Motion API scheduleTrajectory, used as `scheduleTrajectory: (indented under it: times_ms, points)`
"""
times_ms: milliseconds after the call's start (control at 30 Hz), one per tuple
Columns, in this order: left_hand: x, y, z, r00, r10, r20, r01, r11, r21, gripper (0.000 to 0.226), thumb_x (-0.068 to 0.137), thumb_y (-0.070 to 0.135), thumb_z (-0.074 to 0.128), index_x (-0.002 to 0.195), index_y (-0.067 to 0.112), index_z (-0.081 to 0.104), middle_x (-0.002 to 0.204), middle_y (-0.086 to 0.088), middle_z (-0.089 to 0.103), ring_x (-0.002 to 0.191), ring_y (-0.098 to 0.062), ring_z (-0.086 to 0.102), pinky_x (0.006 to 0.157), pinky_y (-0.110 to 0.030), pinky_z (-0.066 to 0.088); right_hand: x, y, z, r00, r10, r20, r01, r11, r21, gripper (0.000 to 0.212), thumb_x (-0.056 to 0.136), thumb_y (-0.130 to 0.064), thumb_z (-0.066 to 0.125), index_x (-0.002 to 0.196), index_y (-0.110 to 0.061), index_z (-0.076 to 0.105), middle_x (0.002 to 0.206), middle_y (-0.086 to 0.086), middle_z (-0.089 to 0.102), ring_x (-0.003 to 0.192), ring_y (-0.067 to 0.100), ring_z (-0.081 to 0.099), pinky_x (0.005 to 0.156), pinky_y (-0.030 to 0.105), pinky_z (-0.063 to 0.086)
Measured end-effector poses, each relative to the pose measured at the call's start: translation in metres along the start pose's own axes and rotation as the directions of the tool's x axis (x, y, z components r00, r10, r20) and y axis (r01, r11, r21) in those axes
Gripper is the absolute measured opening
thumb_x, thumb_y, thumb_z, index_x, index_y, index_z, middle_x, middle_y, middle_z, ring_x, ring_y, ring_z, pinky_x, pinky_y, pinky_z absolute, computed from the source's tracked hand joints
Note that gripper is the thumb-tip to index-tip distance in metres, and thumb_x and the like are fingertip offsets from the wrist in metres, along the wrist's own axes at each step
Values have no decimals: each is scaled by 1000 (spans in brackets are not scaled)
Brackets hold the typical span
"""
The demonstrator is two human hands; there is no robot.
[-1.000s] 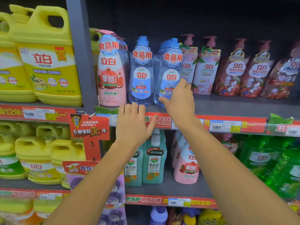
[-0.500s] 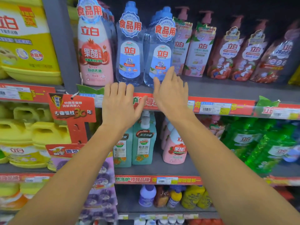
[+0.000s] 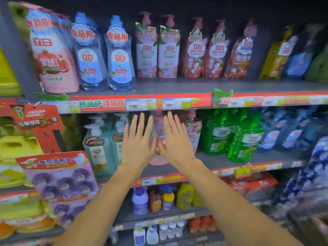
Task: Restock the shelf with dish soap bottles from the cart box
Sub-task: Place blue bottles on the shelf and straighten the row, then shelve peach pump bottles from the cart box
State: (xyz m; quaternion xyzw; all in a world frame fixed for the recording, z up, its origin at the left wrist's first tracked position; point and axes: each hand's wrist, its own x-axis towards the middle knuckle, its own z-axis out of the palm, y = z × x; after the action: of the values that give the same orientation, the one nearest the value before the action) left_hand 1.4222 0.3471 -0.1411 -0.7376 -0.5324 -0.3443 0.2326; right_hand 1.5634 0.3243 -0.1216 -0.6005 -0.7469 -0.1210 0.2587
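— While both palms face the shelving, how are your fingers set?

— On my left hand (image 3: 137, 146) the fingers (image 3: 141, 124) are straight and spread apart, holding nothing. My right hand (image 3: 175, 144) is the same: flat, splayed, empty. The two thumbs nearly meet, side by side, in front of the middle shelf (image 3: 248, 158).

— What is right behind them?

— A pink bottle (image 3: 158, 139) shows in the gap between my hands, standing on that middle shelf. I cannot tell whether my fingertips touch it. Teal pump bottles (image 3: 99, 148) stand just to its left, green bottles (image 3: 232, 137) well to the right.

— And the dish soap?

— Up on the upper shelf (image 3: 177, 86): two clear blue dish soap bottles (image 3: 106, 57) stand upright side by side near its front edge, just right of a big pink bottle (image 3: 53, 55). Pink pump bottles (image 3: 158, 50) follow to their right, set farther back. A red price strip (image 3: 142, 102) runs along that shelf's edge, above my fingertips.

— Anything at the far left?

— Yellow jugs (image 3: 16, 148) and a hanging red card (image 3: 35, 121). All of it is blurred.
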Motion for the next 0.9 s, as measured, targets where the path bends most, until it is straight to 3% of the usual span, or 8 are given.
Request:
scheduleTrajectory:
  times_ms: [200, 333, 400, 500, 567, 633, 800, 900]
  points:
    - [-35, 146, 18, 948, 177, 265, -151, 982, -116, 62, 90, 45, 39, 138, 9, 55, 140, -19, 55, 129, -37, 53, 106, -54, 43, -104, 121, -34, 962, 202, 181, -197, 979, -44, 73, 101, -34, 46, 157, -4, 11, 165, 12, 8, 153, 28, 9, 123, 45, 15]
    - [-57, 258, 21, 887, 297, 352, -237, 950, -204, 64, 90, 45, 35, 138, 7, 55, 140, -17, 55, 130, -34, 52, 108, -50, 40, -186, 191, -72, 922, 323, 212, -307, 946, -105, 67, 100, -34, 35, 153, 5, 21, 161, 21, 21, 150, 34, 21, 122, 45, 20]
    - [-67, 313, 21, 854, 366, 370, -282, 923, -263, 61, 90, 43, 39, 137, 6, 55, 139, -17, 56, 130, -34, 52, 108, -50, 40, -229, 226, -91, 907, 382, 175, -367, 923, -114, 68, 94, -33, 32, 147, 9, 33, 154, 26, 34, 145, 39, 33, 119, 49, 28]
    - [-89, 395, 23, 792, 486, 369, -372, 864, -340, 62, 86, 42, 37, 126, 4, 64, 127, -18, 64, 121, -35, 60, 103, -49, 45, -297, 274, -118, 845, 501, 189, -471, 863, -184, 68, 92, -32, 34, 148, 8, 32, 155, 26, 33, 144, 39, 33, 119, 47, 28]
    - [-105, 446, 21, 750, 550, 367, -414, 823, -388, 64, 84, 43, 35, 124, 4, 66, 125, -18, 66, 118, -35, 61, 101, -48, 47, -341, 304, -134, 798, 578, 171, -554, 815, -170, 75, 84, -37, 31, 139, 12, 45, 142, 32, 48, 132, 46, 48, 109, 53, 41]
    - [-122, 492, 16, 703, 614, 359, -454, 776, -439, 63, 83, 43, 35, 121, 4, 67, 122, -18, 67, 115, -35, 63, 97, -47, 49, -382, 326, -153, 733, 658, 176, -632, 753, -181, 68, 84, -33, 42, 133, 13, 50, 135, 32, 54, 125, 47, 54, 106, 54, 45]
    - [-155, 588, 6, 584, 742, 329, -538, 657, -528, 63, 83, 41, 44, 130, 3, 59, 127, -17, 63, 119, -34, 58, 101, -45, 46, -464, 367, -192, 645, 752, 133, -702, 652, -284, 64, 97, -28, 49, 150, 3, 29, 154, 20, 36, 145, 34, 29, 122, 40, 17]
    - [-170, 642, 6, 534, 790, 302, -559, 597, -575, 60, 94, 38, 42, 143, 3, 45, 141, -17, 52, 133, -33, 46, 113, -45, 33, -498, 388, -208, 544, 830, 128, -786, 556, -270, 64, 100, -29, 45, 153, 0, 22, 158, 17, 28, 148, 30, 23, 121, 36, 16]
